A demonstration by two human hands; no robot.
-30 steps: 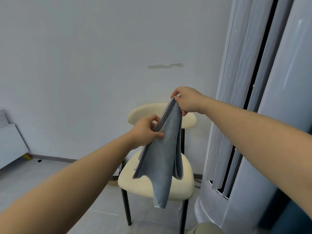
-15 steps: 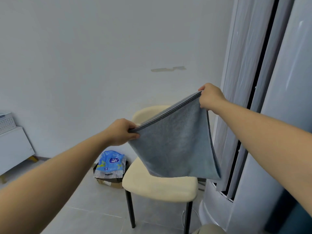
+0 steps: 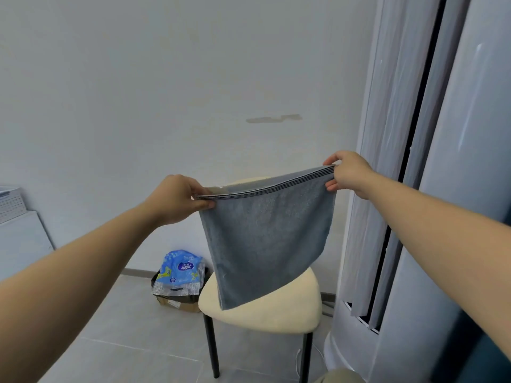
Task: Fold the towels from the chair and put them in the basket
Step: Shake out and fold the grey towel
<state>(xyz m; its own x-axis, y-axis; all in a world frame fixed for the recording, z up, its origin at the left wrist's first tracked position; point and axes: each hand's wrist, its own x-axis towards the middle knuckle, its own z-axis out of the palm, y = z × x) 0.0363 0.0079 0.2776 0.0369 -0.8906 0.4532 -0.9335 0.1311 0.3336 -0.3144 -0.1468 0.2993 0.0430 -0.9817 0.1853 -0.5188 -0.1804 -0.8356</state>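
Above the cream chair (image 3: 265, 310), left hand (image 3: 177, 199) and right hand (image 3: 349, 172) each pinched a top corner of the grey towel (image 3: 265, 244), which hung stretched flat between them.

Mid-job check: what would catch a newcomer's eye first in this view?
A grey terry towel is stretched in mid-air at centre, with the left hand and right hand each pinching a top corner. Behind it stands a cream-cushioned black-legged chair. A blue plastic pack sits on the floor to the chair's left.
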